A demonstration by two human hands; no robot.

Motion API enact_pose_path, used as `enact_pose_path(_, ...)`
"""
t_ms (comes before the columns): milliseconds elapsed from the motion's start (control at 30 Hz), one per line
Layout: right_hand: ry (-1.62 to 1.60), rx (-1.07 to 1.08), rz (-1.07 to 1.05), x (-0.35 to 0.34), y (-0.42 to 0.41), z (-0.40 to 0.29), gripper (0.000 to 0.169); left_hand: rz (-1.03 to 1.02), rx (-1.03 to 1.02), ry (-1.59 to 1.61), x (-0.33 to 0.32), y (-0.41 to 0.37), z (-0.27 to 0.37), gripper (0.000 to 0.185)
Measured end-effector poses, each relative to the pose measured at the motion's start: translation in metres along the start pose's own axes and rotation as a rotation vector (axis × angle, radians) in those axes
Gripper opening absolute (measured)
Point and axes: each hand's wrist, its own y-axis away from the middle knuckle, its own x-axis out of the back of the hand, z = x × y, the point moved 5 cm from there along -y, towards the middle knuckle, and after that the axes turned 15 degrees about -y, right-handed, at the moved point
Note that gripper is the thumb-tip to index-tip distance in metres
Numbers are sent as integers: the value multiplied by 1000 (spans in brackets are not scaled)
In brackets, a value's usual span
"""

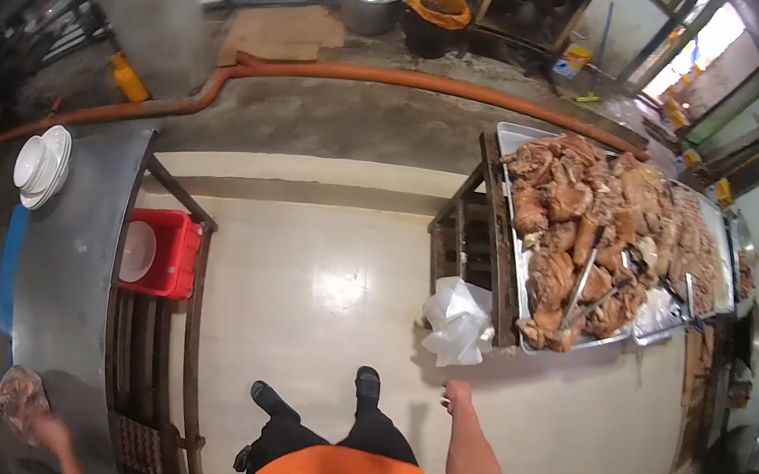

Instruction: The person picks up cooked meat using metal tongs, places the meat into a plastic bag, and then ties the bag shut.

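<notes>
At the lower left, my left hand point(48, 431) is on a clear plastic bag of meat point(20, 398), gripping its near side at the metal tabletop point(67, 304); blur hides some finger detail. My right hand point(454, 396) hangs over the tiled floor with loosely curled fingers and nothing in it. Just beyond it, a crumpled white plastic bag point(457, 323) hangs beside a wooden stand point(494, 234). Large pieces of cooked meat point(570, 194) are heaped on a metal tray point(523, 262) on that stand, with metal tongs point(579, 284) lying among them.
Stacked white bowls and plates point(45, 167) stand on the metal table. A red plastic basket point(182, 255) sits on the wooden rack beneath it. More meat point(695, 239) fills a second tray on the right. An orange pipe point(377, 75) runs along the raised ledge ahead.
</notes>
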Motion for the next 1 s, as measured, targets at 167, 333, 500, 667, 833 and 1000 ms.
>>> enact_pose_path(167, -452, 181, 192, 14, -102, 48, 32, -590, -498, 567, 22, 278, 354, 20)
enact_pose_path(333, -845, 246, -140, 30, -86, 51, 19, -1091, -1042, 683, 36, 550, 647, 28)
enact_pose_path(500, -993, 85, -206, 35, -12, 13, 10, -1829, -137, 868, -45, 723, 735, 53)
enact_pose_path(667, -937, 291, -268, 54, -42, 67, 9, -2107, 198, 930, 31, 788, 737, 27)
enact_pose_path(833, -1087, -18, -308, 48, -14, 31, 5, -1969, 142, 1018, -24, 776, 718, 28)
enact_pose_path(1000, -1007, -11, -363, 72, -7, 33, 5, -1904, 11, 979, 3, 782, 715, 24)
